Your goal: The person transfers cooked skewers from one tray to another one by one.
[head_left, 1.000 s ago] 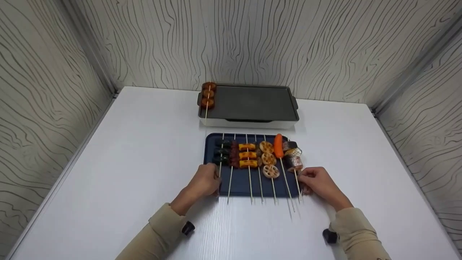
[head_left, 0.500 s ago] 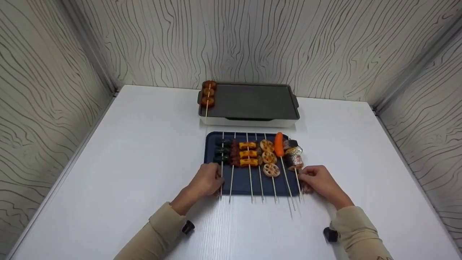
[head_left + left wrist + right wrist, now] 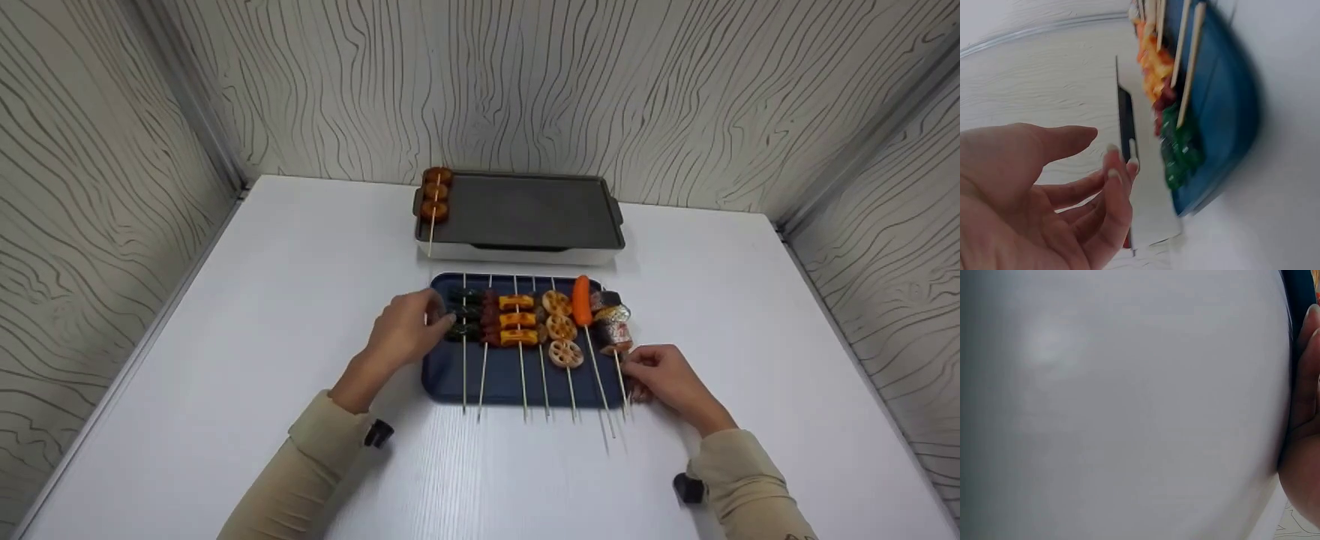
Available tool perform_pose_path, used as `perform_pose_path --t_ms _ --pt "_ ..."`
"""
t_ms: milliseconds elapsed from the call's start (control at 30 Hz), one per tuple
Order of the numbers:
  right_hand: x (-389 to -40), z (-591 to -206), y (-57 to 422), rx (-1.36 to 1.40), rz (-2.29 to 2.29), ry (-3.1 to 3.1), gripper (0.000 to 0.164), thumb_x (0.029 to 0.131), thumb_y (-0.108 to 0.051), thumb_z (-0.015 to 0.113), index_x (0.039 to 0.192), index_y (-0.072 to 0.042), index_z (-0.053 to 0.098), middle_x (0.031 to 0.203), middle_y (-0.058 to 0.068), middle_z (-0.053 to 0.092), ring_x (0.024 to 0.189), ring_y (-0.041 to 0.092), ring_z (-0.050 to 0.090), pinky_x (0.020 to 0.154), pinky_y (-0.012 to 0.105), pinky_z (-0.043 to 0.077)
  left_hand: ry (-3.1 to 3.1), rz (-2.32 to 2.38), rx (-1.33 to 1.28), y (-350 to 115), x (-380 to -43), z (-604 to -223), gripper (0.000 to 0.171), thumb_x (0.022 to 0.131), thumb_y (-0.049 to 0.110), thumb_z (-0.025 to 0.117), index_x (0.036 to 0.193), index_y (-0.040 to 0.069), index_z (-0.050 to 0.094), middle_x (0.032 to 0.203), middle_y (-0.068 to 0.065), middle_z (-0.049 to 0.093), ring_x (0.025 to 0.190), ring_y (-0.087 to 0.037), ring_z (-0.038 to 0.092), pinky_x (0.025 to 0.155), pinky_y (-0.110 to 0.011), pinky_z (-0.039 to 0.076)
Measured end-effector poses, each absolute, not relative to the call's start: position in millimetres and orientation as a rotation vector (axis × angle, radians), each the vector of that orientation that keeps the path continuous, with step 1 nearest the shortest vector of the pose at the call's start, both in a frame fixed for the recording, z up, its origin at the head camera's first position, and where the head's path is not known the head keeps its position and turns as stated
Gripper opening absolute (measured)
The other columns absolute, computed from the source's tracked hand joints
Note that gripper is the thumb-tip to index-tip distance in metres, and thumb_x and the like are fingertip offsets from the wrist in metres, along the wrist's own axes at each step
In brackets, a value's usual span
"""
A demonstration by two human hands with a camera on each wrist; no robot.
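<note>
A dark blue tray [image 3: 495,379] holds several skewers laid side by side. From left to right they carry dark green pieces [image 3: 465,313], dark red pieces [image 3: 490,319], yellow-orange pieces [image 3: 517,320], small brown pieces [image 3: 540,322], lotus root slices [image 3: 562,328], an orange sausage [image 3: 582,301] and fish chunks [image 3: 611,322]. My left hand [image 3: 405,330] is by the tray's left edge, beside the green skewer; in the left wrist view its thumb and fingers are apart, with nothing between them. My right hand [image 3: 664,379] grips the tray's front right corner, near the fish skewer's stick.
Behind the tray stands a grey electric griddle [image 3: 532,210] with a white base. One skewer of round brown slices [image 3: 435,195] lies along its left side. Both stand on a white table [image 3: 262,337], enclosed by wood-grain patterned panels [image 3: 480,82].
My left hand has let go of the tray's front left corner and moved up along its left side, fingers spreading. My right hand stays at the front right corner.
</note>
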State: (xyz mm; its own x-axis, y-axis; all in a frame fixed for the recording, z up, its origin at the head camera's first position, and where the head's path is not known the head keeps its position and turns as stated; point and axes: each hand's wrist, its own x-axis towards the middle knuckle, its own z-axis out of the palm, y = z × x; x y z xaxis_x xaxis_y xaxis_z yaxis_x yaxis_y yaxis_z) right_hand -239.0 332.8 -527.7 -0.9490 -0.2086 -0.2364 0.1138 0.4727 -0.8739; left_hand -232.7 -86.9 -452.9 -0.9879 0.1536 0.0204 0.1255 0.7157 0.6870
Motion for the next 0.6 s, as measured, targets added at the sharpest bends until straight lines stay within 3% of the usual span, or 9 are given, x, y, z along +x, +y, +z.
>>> perform_pose_path --t_ms 133,300,467,600 --pt "-238.4 -526.0 337.7 -0.065 -1.457 2.431 0.017 0.098 -0.007 0.062 0.099 0.009 0.069 0.067 0.004 0.062 0.052 0.012 0.058 0.051 0.028 0.051 3.002 1.098 0.230 -90.1 -258.0 -439.0 0.035 0.100 0.027 0.068 0.126 0.005 0.064 0.112 -0.013 0.066 0.092 -0.027 0.064 0.072 -0.044 0.052" --pt "-238.1 -525.7 340.5 -0.052 -1.458 2.436 0.017 0.099 -0.008 0.062 0.100 0.008 0.069 0.068 0.004 0.062 0.052 0.012 0.058 0.051 0.028 0.051 3.044 1.059 0.158 -91.8 -292.1 -431.5 0.060 0.100 0.030 0.066 0.149 0.001 0.046 0.139 -0.023 0.053 0.115 -0.039 0.062 0.088 -0.056 0.053" --pt "-237.7 -527.1 336.3 -0.039 -1.463 2.431 0.016 0.099 -0.008 0.062 0.098 0.007 0.070 0.067 0.003 0.062 0.052 0.012 0.057 0.051 0.028 0.051 2.973 1.067 0.090 -93.5 -318.6 -434.9 0.070 0.101 0.033 0.064 0.156 0.000 0.035 0.155 -0.025 0.037 0.129 -0.042 0.054 0.101 -0.059 0.046" --pt "-237.7 -527.2 332.1 -0.047 -1.458 2.433 0.016 0.098 -0.008 0.063 0.097 0.007 0.070 0.067 0.003 0.062 0.052 0.011 0.057 0.051 0.028 0.051 2.912 1.123 0.027 -94.6 -333.2 -439.4 0.069 0.103 0.033 0.061 0.156 -0.002 0.034 0.156 -0.026 0.036 0.137 -0.042 0.046 0.107 -0.058 0.042"
